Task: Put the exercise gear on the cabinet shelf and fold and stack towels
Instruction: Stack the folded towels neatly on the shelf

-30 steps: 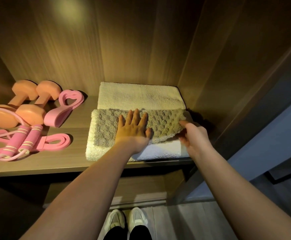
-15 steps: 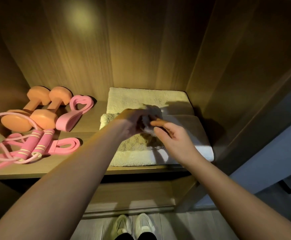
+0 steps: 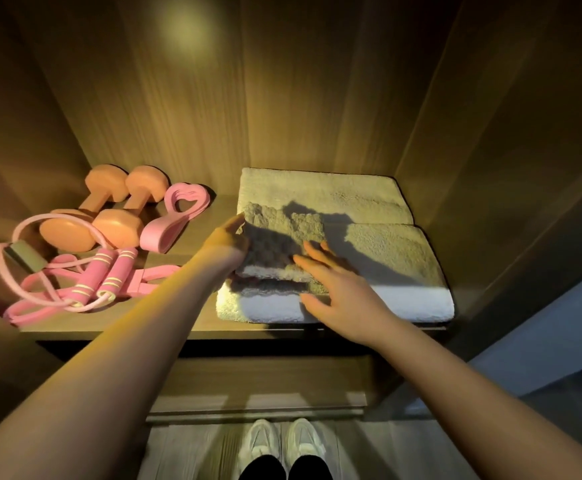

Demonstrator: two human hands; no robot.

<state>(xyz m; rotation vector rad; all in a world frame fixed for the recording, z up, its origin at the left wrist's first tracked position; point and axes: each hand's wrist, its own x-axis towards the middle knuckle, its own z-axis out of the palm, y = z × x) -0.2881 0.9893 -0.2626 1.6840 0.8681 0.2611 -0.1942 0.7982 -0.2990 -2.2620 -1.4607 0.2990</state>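
**A:** Quick, where were the towels?

**B:** All on the shelf (image 3: 57, 323), right side of the cabinet. The back pale towel (image 3: 317, 188) lay flat against the rear wall. The front pale towel (image 3: 397, 258) lay just before it, edges touching, its near edge at the shelf lip. The grey towel (image 3: 282, 220) sat folded on top of the front one, over its left half, far edge reaching across the seam onto the back one.

**A:** Hands?

**B:** Apart, one on each side of the grey towel. The left hand (image 3: 229, 237) was against its left edge, thumb up by the far left corner. Its fingers were lost in shadow, so I couldn't tell whether it gripped or only touched. The right hand (image 3: 334, 289) was spread, fingers (image 3: 312, 249) straight and fanned over the grey towel's near right part, thumb out over the front pale towel. It held nothing. Whether it pressed down or hung just above, I couldn't tell.

**A:** Gear?

**B:** Left side of the same shelf, bare wood between it and the towels. Two orange dumbbells (image 3: 116, 226) lay side by side toward the back. A pink heart-shaped loop (image 3: 175, 216) lay just right of them, nearest the towels. The pink jump rope (image 3: 102, 275) lay in front, handles together, cord looping over one dumbbell. A pink band (image 3: 151, 278) stuck out from under the handles toward the left forearm.

**A:** Anything else?

**B:** Pale shoes (image 3: 279, 441) on the floor below, toes toward the cabinet.
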